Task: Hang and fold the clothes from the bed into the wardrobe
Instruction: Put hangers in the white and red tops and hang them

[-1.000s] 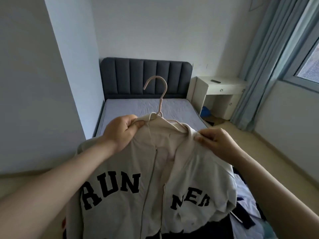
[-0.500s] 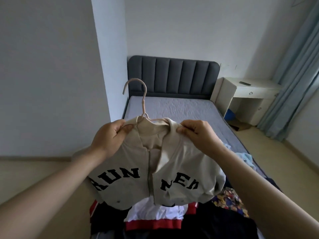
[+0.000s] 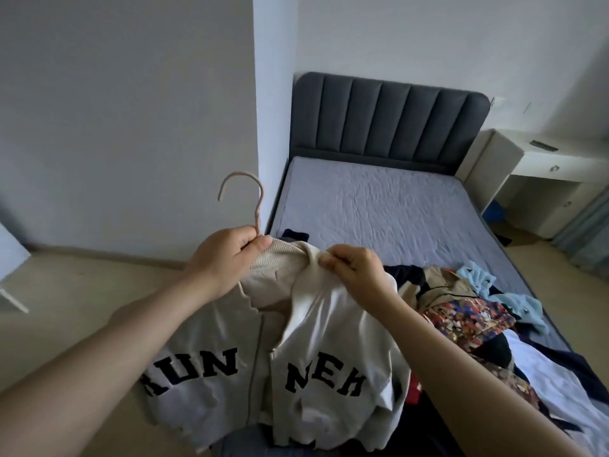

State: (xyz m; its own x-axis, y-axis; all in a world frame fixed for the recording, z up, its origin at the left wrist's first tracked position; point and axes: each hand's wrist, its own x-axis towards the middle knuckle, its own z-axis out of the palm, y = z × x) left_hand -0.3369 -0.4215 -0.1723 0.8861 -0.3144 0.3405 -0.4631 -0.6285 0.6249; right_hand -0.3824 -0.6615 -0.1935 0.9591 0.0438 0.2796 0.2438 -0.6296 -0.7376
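The left hand (image 3: 227,260) now curls round the neck of the hanger (image 3: 250,196) at the collar — half a second ago it pinched only the collar's edge. The right hand (image 3: 357,272) pinches the other side of the collar, drawn closer in than before. The cream jacket (image 3: 211,351) hangs between them over the near end of the bed (image 3: 379,206), beside the clothes pile (image 3: 461,311).
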